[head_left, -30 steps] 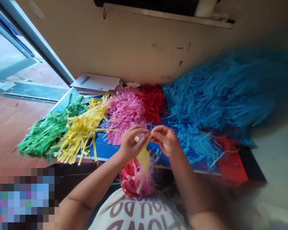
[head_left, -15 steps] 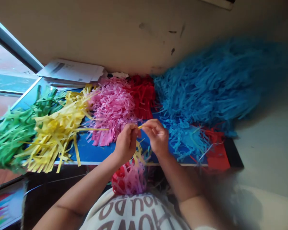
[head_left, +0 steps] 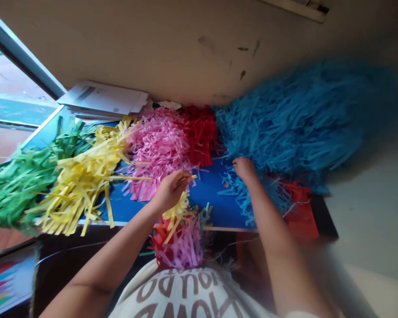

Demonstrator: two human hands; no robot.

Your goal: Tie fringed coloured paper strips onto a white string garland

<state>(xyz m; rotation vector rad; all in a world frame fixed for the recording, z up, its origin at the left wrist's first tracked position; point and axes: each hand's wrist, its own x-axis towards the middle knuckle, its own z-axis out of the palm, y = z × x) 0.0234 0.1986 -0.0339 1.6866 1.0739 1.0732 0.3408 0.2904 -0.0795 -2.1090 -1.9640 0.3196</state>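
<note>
My left hand (head_left: 174, 187) is closed in a pinch on a yellow paper tassel (head_left: 178, 209). The tassel's thin twisted end pokes out to the right past my fingertips, and its fringe hangs below the hand. Further right, my right hand (head_left: 244, 168) is at the edge of the blue paper fringe (head_left: 245, 190); its fingers are pinched together, and whatever they hold is too small to make out. A bunch of pink, red and other coloured fringe (head_left: 182, 249) is in front of my shirt, below the table's near edge.
On the blue table (head_left: 204, 194) lie green fringe (head_left: 23, 185), yellow fringe (head_left: 82, 181), pink fringe (head_left: 159, 145) and red fringe (head_left: 200, 132). Stacked papers (head_left: 102, 98) are at the back left. A large blue fringe heap (head_left: 295, 119) stands against the wall, beside red paper (head_left: 301, 216).
My right hand has left the yellow twisted end and moved right to the blue fringe. My left hand keeps the tassel, whose yellow fringe now shows more below it.
</note>
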